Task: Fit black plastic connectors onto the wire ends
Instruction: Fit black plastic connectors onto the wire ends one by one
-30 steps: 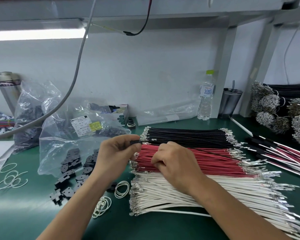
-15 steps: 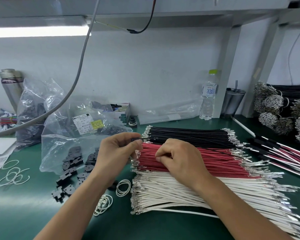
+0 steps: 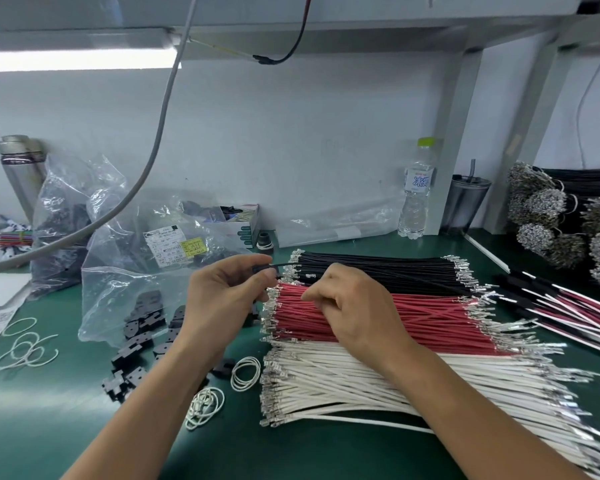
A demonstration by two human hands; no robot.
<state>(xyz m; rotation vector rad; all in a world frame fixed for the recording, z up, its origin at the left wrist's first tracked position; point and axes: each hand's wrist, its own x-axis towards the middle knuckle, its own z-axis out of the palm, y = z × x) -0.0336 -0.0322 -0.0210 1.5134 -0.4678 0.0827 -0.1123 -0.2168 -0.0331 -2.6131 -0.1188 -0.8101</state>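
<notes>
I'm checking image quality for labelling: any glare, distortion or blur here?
Head view: the strip light at upper left is blown out; wide-angle bending curves the shelf edge; wire tips at lower right smear; both hands stay reasonably sharp.

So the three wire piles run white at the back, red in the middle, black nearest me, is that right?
Not quite: the order is reversed. The head view shows the black wires at the back, the red wires in the middle and the white wires nearest you.

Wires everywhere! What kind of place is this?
Probably a factory workbench where wire harnesses get assembled: sorted stacks of black wires, red wires and white wires, plus bags of connectors.
</notes>
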